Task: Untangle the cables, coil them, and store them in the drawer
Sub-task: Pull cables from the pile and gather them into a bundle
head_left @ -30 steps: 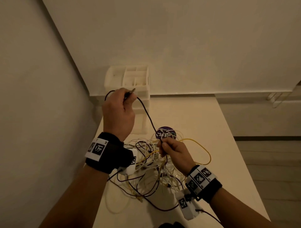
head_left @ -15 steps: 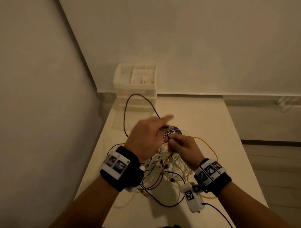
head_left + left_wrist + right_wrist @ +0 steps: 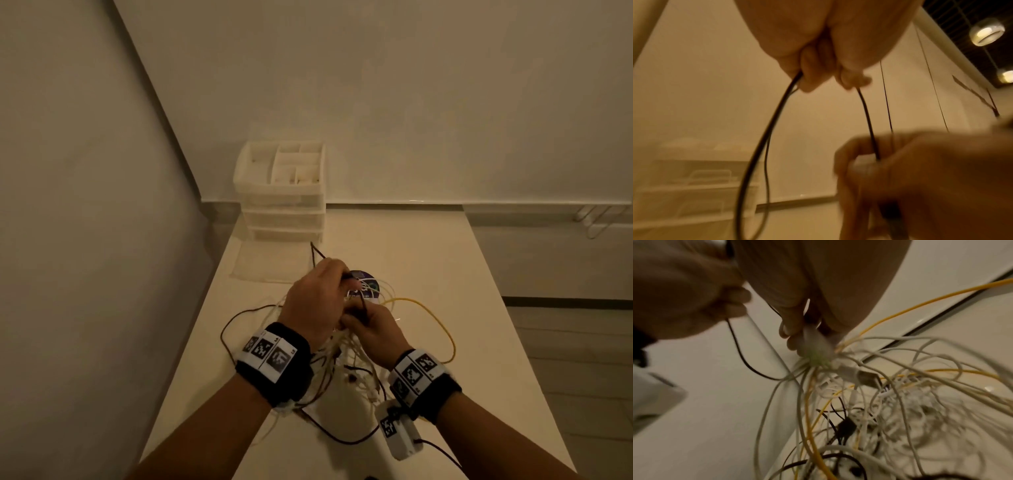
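- Head view: both hands meet above a tangle of cables (image 3: 346,363) lying on the worktop (image 3: 479,308). The left hand (image 3: 313,308) covers part of the right hand (image 3: 371,330), so the fingers' hold is hard to read from here.
- Left wrist view: the left hand's (image 3: 818,48) grip is clamped on a black cable (image 3: 760,146), fingers curled round it; a loop hangs down from them, and another run passes to the right hand (image 3: 910,170), which pinches it.
- Right wrist view: the right hand's (image 3: 818,296) grip is clamped on a bunch of white and yellow strands at the top of the tangle (image 3: 869,402), which spreads out below it. This is hidden in the other views.
- Only the head view shows the yellow cable (image 3: 435,322) looping out to the right of the hands, a round dark disc (image 3: 368,289) just behind them, and the white drawer unit (image 3: 284,198) at the far left corner of the worktop, well apart from the tangle, its drawers pushed in.
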`<action>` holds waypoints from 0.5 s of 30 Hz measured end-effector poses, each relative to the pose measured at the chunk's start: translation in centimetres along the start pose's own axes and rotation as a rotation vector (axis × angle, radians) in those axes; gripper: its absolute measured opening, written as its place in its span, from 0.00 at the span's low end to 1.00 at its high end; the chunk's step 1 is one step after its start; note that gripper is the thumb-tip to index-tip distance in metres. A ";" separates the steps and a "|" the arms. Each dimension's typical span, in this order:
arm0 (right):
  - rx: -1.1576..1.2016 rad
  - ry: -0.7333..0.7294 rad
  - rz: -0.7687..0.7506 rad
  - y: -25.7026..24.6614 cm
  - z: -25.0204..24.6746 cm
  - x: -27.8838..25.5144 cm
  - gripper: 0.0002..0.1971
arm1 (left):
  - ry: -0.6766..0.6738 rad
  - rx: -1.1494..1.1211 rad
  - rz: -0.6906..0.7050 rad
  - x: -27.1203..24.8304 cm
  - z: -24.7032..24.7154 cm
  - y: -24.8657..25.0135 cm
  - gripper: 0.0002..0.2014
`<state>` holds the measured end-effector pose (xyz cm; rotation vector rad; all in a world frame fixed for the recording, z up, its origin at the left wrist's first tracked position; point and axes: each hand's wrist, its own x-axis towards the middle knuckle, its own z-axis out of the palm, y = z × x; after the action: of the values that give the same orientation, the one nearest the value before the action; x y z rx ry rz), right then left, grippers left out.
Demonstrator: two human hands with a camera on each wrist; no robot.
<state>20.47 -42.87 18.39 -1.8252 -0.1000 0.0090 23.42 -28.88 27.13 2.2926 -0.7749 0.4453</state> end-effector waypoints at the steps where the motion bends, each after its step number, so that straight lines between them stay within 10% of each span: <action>1: -0.008 0.026 -0.004 0.6 0.1 -0.1 0.14 | 0.114 -0.060 0.008 0.5 -0.7 0.4 0.07; 4: -0.069 0.083 0.011 1.7 0.0 -1.0 0.15 | 0.231 0.001 0.067 2.9 -3.2 0.3 0.14; 11: 0.215 0.041 0.040 -3.7 -2.1 -2.9 0.26 | -0.023 -0.142 0.018 0.3 -3.4 -0.2 0.06; 15: -0.128 -0.094 -0.118 -6.5 -2.9 -5.2 0.08 | -0.053 -0.257 -0.059 -1.1 -3.2 0.2 0.07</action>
<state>15.07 -44.41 25.15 -1.9438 -0.2799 0.0049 22.10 -26.38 28.97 2.0874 -0.7424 0.2431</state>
